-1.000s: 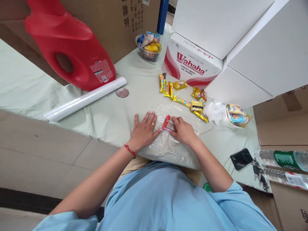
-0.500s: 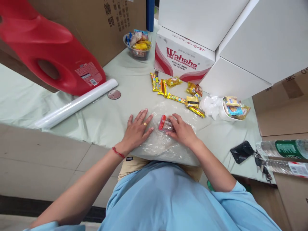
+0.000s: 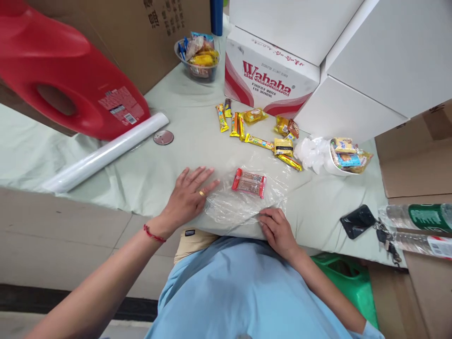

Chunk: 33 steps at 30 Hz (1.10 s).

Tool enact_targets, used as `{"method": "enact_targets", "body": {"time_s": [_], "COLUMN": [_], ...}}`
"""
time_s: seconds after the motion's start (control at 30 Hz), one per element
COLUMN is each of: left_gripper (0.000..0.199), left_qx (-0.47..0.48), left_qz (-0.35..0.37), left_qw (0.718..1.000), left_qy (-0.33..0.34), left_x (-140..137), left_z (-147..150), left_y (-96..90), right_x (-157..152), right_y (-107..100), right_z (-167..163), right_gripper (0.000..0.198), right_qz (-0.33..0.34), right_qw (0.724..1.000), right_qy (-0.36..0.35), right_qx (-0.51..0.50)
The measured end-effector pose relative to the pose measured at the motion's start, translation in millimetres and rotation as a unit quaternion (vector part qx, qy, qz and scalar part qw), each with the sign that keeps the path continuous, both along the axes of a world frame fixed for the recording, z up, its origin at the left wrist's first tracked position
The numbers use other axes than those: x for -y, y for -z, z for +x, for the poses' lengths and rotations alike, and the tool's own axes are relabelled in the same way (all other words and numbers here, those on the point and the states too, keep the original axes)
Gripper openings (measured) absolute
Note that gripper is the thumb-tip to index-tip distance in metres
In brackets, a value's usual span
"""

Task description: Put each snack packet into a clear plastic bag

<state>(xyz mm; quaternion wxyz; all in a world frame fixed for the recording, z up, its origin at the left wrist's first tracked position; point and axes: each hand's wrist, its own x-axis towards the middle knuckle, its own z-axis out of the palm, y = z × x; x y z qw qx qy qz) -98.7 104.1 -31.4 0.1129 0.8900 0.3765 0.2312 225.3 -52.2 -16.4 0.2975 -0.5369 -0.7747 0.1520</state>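
A red-ended, clear-wrapped snack packet (image 3: 249, 182) lies on a spread sheet of plastic wrap (image 3: 229, 207) on the cloth-covered table. My left hand (image 3: 189, 195), with a ring and a red bracelet, rests flat at the wrap's left edge, fingers stretched out. At the near right edge of the wrap, my right hand (image 3: 278, 230) has its fingers pinched together on the film. Beyond the packet lie several yellow snack bars (image 3: 259, 142) and a yellow-wrapped snack (image 3: 283, 147). To the left is a white roll of plastic wrap (image 3: 109, 153).
A round metal disc (image 3: 163, 137) sits near the roll. A red jug (image 3: 81, 80), a clear snack bowl (image 3: 197, 70) and a Wahaha box (image 3: 270, 75) stand behind. Rightward are a white snack tub (image 3: 337, 165), a black phone (image 3: 358, 221), keys and plastic bottles (image 3: 420, 217).
My right hand has let go of the snack packet and moved nearer my body to the film's edge. My left hand has slid slightly left and nearer.
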Motion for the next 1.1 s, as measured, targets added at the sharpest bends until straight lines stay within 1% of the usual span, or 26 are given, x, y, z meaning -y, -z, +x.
{"method": "enact_targets", "body": {"time_s": [0.1,0.17,0.27,0.37,0.5,0.57,0.63,0.73,0.83,0.93,1.0,1.1], "left_gripper": [0.064,0.066,0.065,0.055,0.048,0.049,0.058,0.069,0.07,0.061,0.057,0.062], "left_qx": [-0.018,-0.026,-0.037,-0.052,-0.082,-0.079,-0.061,-0.052,-0.072,-0.088,-0.076,-0.045], "left_qz": [-0.035,-0.069,-0.093,-0.104,-0.112,-0.105,-0.084,-0.054,-0.063,-0.096,-0.115,-0.143], "left_qw": [0.993,0.987,0.985,0.99,0.99,0.991,0.994,0.99,0.98,0.971,0.97,0.971], "left_qy": [0.109,0.144,0.137,0.076,-0.023,-0.031,0.017,0.119,0.173,0.199,0.202,0.188], "left_x": [-1,-3,-8,-16,-34,-43,-47,-40,-26,-18,-19,-27], "left_z": [-1,-3,-1,10,28,32,33,33,36,39,39,38], "left_y": [-4.9,-5.4,-7.1,-13.8,-23.1,-26.4,-30.3,-38.0,-42.9,-39.9,-34.5,-27.1], "right_x": [-18,-33,-57,-77,-97,-105,-112,-119,-122,-123,-123,-126], "right_y": [-18,-33,-50,-59,-57,-53,-50,-45,-42,-40,-38,-36], "right_z": [1,6,15,25,33,35,36,38,39,40,40,42], "right_gripper": [0.021,0.022,0.023,0.025,0.028,0.028,0.028,0.028,0.029,0.029,0.029,0.029], "right_qz": [-0.03,-0.066,-0.112,-0.143,-0.183,-0.191,-0.199,-0.216,-0.235,-0.251,-0.255,-0.251], "right_qw": [0.999,0.996,0.99,0.986,0.977,0.973,0.969,0.962,0.953,0.948,0.948,0.949], "right_qy": [0.001,0.011,0.029,0.036,0.058,0.069,0.08,0.09,0.098,0.099,0.098,0.092], "right_qx": [-0.044,-0.067,-0.08,-0.083,-0.098,-0.11,-0.121,-0.141,-0.162,-0.168,-0.166,-0.169]}}
